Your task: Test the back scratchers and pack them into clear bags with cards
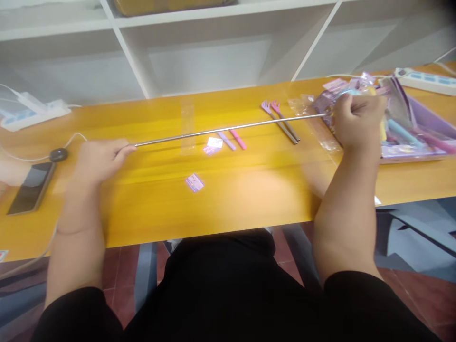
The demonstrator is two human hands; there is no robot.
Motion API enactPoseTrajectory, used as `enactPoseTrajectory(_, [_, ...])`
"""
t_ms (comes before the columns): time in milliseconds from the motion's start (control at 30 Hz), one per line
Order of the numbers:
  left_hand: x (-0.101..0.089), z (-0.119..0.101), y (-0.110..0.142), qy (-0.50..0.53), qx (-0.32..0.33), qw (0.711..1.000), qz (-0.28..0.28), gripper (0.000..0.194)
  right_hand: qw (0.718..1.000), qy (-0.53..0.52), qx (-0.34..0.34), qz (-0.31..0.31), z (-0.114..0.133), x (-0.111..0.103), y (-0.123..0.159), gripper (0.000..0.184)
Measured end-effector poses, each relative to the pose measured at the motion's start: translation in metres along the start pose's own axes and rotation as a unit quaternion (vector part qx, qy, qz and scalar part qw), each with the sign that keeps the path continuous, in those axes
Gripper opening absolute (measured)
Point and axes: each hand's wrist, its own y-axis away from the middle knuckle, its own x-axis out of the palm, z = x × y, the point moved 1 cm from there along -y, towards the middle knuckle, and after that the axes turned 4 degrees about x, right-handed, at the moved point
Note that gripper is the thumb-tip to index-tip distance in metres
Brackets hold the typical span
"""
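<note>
A thin metal telescopic rod (pixel 213 131) is stretched out across the table between my two hands. My left hand (pixel 107 159) is closed around its left end, thumb pointing along it. My right hand (pixel 358 118) grips the other end in a fist, beside a box of packaged items; both ends are hidden in my hands. Below the rod's right half lie a purple back scratcher (pixel 267 108) and a pink back scratcher (pixel 276 107) with dark handles. Near its middle are a purple stick (pixel 227 141) and a pink stick (pixel 238 139), partly under the rod's line.
A lilac box (pixel 432 118) of wrapped items stands at the right, near a power strip (pixel 427 81). Small printed cards (pixel 194 182) lie mid-table. At left are a phone (pixel 31 187), a round black object (pixel 58 154) and another power strip (pixel 35 114). White shelving (pixel 228 14) rises behind.
</note>
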Motion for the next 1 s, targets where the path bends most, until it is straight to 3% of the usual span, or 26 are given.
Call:
enactPoseTrajectory(167, [0.01,0.002,0.002,0.022,-0.003,1.0,0.013,0.118,0.998,-0.051,0.005,0.045,0.021,0.001,0.009,0.076])
enactPoseTrajectory(433, [0.003,0.008,0.007,0.022,-0.015,1.0,-0.007,0.108,0.995,-0.076,-0.013,0.057,0.028,0.001,0.009,0.079])
enactPoseTrajectory(600, [0.016,-0.012,0.003,0.034,0.018,0.999,0.029,0.085,0.985,-0.109,-0.088,0.1,0.045,0.014,0.028,0.075])
enactPoseTrajectory(700, [0.029,-0.026,-0.001,0.042,0.041,0.996,0.06,0.066,0.966,-0.136,-0.163,0.149,0.063,0.031,0.048,0.073])
enactPoseTrajectory(800, [0.037,-0.027,-0.002,0.049,0.048,0.996,0.059,0.059,0.946,-0.173,-0.222,0.162,0.074,0.043,0.062,0.076])
enactPoseTrajectory(1000, [0.037,-0.019,0.0,0.051,0.046,0.997,0.03,0.058,0.941,-0.2,-0.228,0.148,0.071,0.049,0.063,0.081])
